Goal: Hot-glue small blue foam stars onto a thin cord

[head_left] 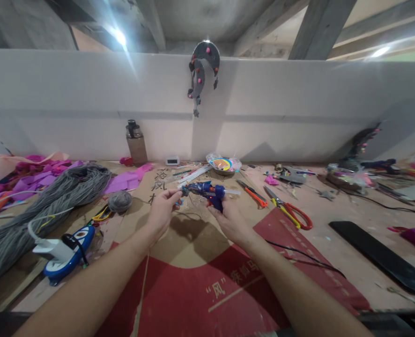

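Note:
My right hand is wrapped round the grip of a blue hot glue gun, with a pale glue stick poking out of its rear. The gun's nozzle points left, toward my left hand. In a pinch, the fingers of my left hand hold a small dark piece right at the nozzle; its kind is too small to make out. Both hands are over the red and tan cardboard sheet. A box cutter with an orange handle and red-and-yellow-handled scissors lie to the right of the glue gun.
Grey yarn, a small yarn ball and a blue power strip lie at left. A bottle stands by the white partition, where a grey crescent ornament hangs. A black slab lies at right, near a cord.

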Available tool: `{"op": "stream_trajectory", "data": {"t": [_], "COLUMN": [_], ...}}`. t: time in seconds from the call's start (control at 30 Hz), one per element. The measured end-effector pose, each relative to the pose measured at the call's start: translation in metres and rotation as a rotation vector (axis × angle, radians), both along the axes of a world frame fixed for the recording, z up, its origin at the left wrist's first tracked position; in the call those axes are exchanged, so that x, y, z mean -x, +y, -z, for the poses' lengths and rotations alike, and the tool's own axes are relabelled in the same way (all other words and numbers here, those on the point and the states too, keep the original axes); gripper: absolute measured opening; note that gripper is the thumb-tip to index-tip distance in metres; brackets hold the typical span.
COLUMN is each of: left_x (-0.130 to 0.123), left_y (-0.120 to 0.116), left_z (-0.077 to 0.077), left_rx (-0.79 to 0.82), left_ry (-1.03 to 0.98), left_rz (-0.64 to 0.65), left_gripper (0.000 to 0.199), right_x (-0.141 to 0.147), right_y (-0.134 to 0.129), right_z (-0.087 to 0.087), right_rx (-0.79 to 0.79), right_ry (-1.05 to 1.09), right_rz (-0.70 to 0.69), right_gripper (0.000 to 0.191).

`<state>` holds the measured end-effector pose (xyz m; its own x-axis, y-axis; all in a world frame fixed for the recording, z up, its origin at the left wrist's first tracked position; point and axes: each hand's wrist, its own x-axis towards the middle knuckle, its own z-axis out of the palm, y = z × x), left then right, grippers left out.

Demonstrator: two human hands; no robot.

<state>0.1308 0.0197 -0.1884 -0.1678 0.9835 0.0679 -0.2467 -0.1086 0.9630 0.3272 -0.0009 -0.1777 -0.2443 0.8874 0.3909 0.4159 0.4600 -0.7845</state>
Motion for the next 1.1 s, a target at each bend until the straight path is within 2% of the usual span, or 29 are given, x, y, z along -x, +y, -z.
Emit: {"op": "stream_trajectory", "data": {"t": [0.27, 0.77, 1.1], "left_x": [0.0014, 0.0016, 0.0024], "left_y": [0.0023, 0.0051, 0.0041], "left_z": [0.0006, 0.0025, 0.0002], "left_rx": [0.005, -0.011, -0.011], "left_ry": [0.004, 0.004, -0.005], "left_rz": [-0.016, -0.009, 0.005], "left_gripper": [0.027, 0.025, 0.027], "right_x": [-0.0002, -0.0011, -0.0007], "right_y": [-0.0006, -0.0017, -0.003], "right_z": [-0.002, -0.0042, -0.006], "right_rx": [0.009, 0.023, 0.016], "right_ry": [-0.022, -0.011, 0.013], "right_rz": [-0.01, -0.002, 0.018], "right_gripper": [0.03, 0.022, 0.025]}}
